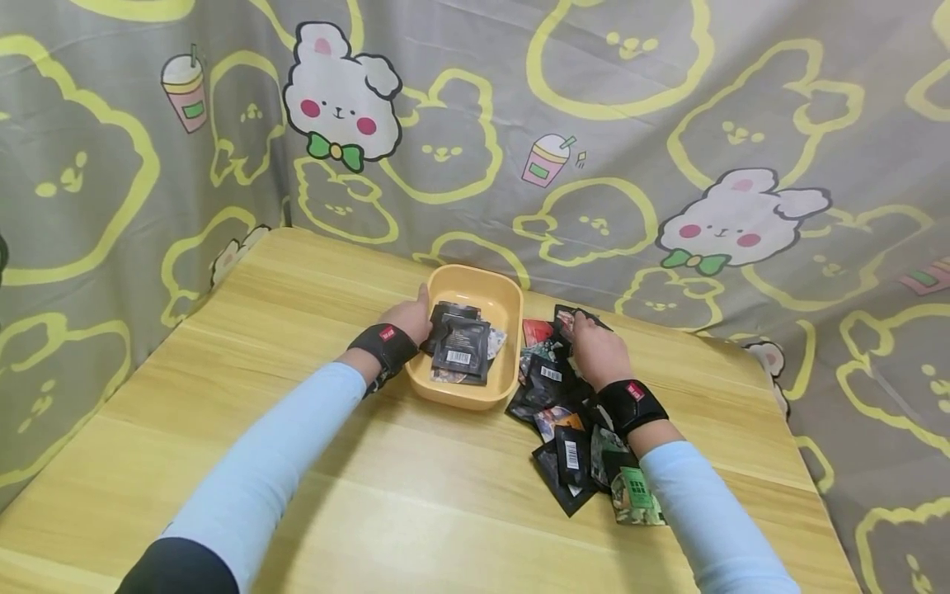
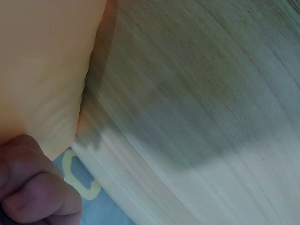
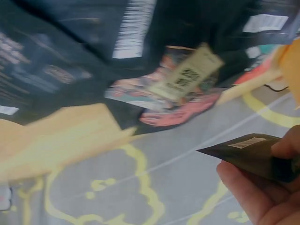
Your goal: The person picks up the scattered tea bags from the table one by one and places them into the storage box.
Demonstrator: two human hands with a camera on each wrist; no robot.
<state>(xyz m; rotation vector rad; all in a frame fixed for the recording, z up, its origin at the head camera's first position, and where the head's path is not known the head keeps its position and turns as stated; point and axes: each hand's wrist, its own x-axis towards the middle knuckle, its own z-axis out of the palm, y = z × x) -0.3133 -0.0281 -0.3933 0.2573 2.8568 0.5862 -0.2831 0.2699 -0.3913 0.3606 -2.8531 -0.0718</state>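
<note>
Head view: left hand (image 1: 408, 320) apparently grips tub (image 1: 462, 398); right hand (image 1: 603, 355) pinches packet (image 3: 246, 153).

The tray (image 1: 463, 399) stands on the table (image 1: 371, 511) between both hands, its left side in the left hand (image 1: 404, 320). Stacked packets (image 1: 462, 342) lie inside, right of that hand. The right hand (image 1: 599, 355) holds a single packet (image 3: 248, 152). From here, I see loose packets (image 1: 551, 379) left of the right hand, continuing toward the person. Beyond both hands hangs the curtain (image 1: 460, 107).
</note>
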